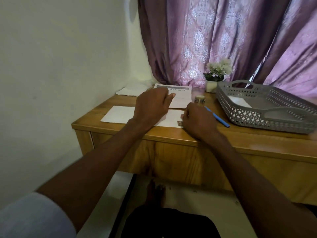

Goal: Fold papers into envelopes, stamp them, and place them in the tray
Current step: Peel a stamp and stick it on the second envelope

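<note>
Right hand [197, 122] curled, pinching a stamp [180, 124] at the near corner of the envelope [120, 115] on the table [171, 136]. Left hand [151, 107] loosely curled, resting on the envelope. Tray [267, 109] beyond, right of both.

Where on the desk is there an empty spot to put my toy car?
Bare wood shows along the front edge of the desk, right of the right hand and in front of the gray tray. A smaller patch lies at the front left corner, before the white paper. The middle is crowded: both hands, papers, the tape roll and blue pen.
</note>
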The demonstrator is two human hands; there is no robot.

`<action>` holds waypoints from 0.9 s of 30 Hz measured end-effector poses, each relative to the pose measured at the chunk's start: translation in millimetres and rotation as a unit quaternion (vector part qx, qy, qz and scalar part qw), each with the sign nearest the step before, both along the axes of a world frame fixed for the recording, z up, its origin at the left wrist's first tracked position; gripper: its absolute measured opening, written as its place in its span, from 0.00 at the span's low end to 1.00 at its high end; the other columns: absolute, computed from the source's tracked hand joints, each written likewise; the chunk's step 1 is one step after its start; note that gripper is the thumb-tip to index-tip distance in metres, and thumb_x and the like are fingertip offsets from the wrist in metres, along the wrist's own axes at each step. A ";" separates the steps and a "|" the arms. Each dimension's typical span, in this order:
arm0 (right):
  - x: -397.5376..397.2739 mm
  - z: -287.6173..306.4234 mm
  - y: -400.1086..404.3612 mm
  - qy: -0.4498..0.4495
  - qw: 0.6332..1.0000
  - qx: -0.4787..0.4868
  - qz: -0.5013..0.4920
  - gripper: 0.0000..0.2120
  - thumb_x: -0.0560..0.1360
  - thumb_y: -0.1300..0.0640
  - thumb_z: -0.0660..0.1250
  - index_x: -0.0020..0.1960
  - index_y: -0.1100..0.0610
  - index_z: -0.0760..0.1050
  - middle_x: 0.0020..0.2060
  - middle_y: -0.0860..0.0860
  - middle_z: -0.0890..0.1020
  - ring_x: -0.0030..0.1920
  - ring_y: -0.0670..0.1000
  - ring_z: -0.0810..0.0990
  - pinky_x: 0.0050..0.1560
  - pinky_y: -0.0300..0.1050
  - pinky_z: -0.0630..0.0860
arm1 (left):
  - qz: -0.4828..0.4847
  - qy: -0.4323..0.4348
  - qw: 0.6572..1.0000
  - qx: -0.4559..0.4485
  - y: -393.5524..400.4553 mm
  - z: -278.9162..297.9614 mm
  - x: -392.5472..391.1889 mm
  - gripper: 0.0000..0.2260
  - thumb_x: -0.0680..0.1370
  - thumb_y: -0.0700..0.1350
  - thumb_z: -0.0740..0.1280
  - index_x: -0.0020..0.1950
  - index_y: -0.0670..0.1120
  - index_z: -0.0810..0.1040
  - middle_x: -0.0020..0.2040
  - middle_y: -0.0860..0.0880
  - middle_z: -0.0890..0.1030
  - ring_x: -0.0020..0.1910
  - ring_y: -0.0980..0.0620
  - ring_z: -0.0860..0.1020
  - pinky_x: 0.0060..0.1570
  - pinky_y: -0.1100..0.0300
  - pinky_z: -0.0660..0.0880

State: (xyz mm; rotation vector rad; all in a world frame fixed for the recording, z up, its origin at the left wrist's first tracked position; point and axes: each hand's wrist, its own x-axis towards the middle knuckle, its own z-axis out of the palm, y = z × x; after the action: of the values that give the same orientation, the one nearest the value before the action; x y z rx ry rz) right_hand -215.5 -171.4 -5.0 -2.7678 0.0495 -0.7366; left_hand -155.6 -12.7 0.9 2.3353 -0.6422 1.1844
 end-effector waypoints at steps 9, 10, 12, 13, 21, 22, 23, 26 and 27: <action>-6.0 -5.9 4.9 -0.061 0.997 -0.039 0.016 0.14 0.82 0.49 0.61 0.61 0.58 0.72 0.59 0.59 0.76 0.53 0.60 0.79 0.42 0.47 0.66 | 0.256 0.102 0.960 -0.047 57.6 -3.7 -23.2 0.22 0.78 0.52 0.72 0.67 0.45 0.71 0.63 0.42 0.78 0.60 0.42 0.78 0.55 0.47 0.76; -4.8 -7.3 5.1 -0.059 0.997 -0.040 0.014 0.16 0.82 0.48 0.61 0.62 0.59 0.72 0.60 0.59 0.75 0.55 0.60 0.79 0.43 0.47 0.67 | 0.300 0.141 0.942 -0.042 72.9 -9.5 -23.2 0.26 0.78 0.55 0.70 0.70 0.43 0.69 0.67 0.40 0.74 0.65 0.39 0.75 0.60 0.44 0.75; -2.2 -7.9 4.7 -0.033 0.999 -0.036 0.013 0.20 0.82 0.45 0.60 0.63 0.59 0.73 0.63 0.60 0.75 0.59 0.60 0.78 0.49 0.50 0.73 | 0.344 0.213 0.912 -0.071 96.2 -19.4 -25.6 0.33 0.78 0.60 0.68 0.73 0.39 0.66 0.74 0.36 0.67 0.72 0.34 0.68 0.67 0.39 0.70; -0.9 -8.0 3.9 -0.019 0.999 -0.034 0.012 0.21 0.82 0.43 0.60 0.64 0.59 0.73 0.63 0.59 0.75 0.60 0.60 0.77 0.52 0.51 0.74 | 0.346 0.235 0.904 -0.091 102.1 -23.0 -25.6 0.35 0.78 0.62 0.67 0.74 0.38 0.65 0.76 0.35 0.64 0.74 0.33 0.66 0.70 0.39 0.68; -0.1 -5.8 2.9 0.016 0.999 -0.032 0.004 0.21 0.81 0.41 0.62 0.59 0.58 0.78 0.62 0.57 0.75 0.59 0.56 0.77 0.53 0.51 0.75 | 0.319 0.235 0.912 -0.108 104.1 -28.6 -29.5 0.31 0.79 0.63 0.64 0.68 0.38 0.73 0.68 0.37 0.73 0.68 0.36 0.71 0.66 0.42 0.70; -1.0 -5.3 3.4 0.019 0.999 -0.030 0.003 0.21 0.81 0.42 0.62 0.60 0.58 0.78 0.63 0.56 0.75 0.59 0.55 0.77 0.53 0.51 0.76 | 0.313 0.239 0.912 -0.115 104.9 -29.3 -30.3 0.31 0.78 0.63 0.65 0.68 0.39 0.72 0.68 0.37 0.73 0.68 0.36 0.71 0.66 0.42 0.69; -1.5 -5.1 3.9 0.021 0.999 -0.028 0.003 0.20 0.81 0.42 0.62 0.60 0.58 0.78 0.63 0.56 0.75 0.59 0.55 0.77 0.53 0.51 0.76 | 0.308 0.246 0.911 -0.121 105.6 -29.1 -30.5 0.31 0.78 0.63 0.66 0.69 0.39 0.72 0.69 0.38 0.73 0.69 0.36 0.71 0.67 0.42 0.68; -2.1 -3.9 4.9 0.019 0.999 -0.027 0.002 0.19 0.81 0.44 0.63 0.62 0.58 0.77 0.63 0.56 0.75 0.59 0.55 0.78 0.52 0.50 0.76 | 0.285 0.268 0.905 -0.166 109.3 -23.3 -30.6 0.29 0.76 0.61 0.69 0.68 0.41 0.73 0.69 0.40 0.72 0.69 0.37 0.71 0.68 0.42 0.69; -1.5 -3.5 5.1 0.019 0.999 -0.028 0.002 0.19 0.81 0.44 0.63 0.62 0.57 0.77 0.63 0.56 0.75 0.58 0.55 0.78 0.52 0.50 0.76 | 0.272 0.268 0.904 -0.191 112.1 -21.4 -30.0 0.27 0.76 0.59 0.69 0.67 0.42 0.74 0.68 0.40 0.74 0.67 0.38 0.72 0.67 0.42 0.71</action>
State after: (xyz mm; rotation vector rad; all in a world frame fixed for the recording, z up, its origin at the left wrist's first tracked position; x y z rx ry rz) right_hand -217.1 -166.4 -8.5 -2.8349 0.0301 -0.6932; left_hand -185.5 99.4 -20.5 2.3792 0.4250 0.7031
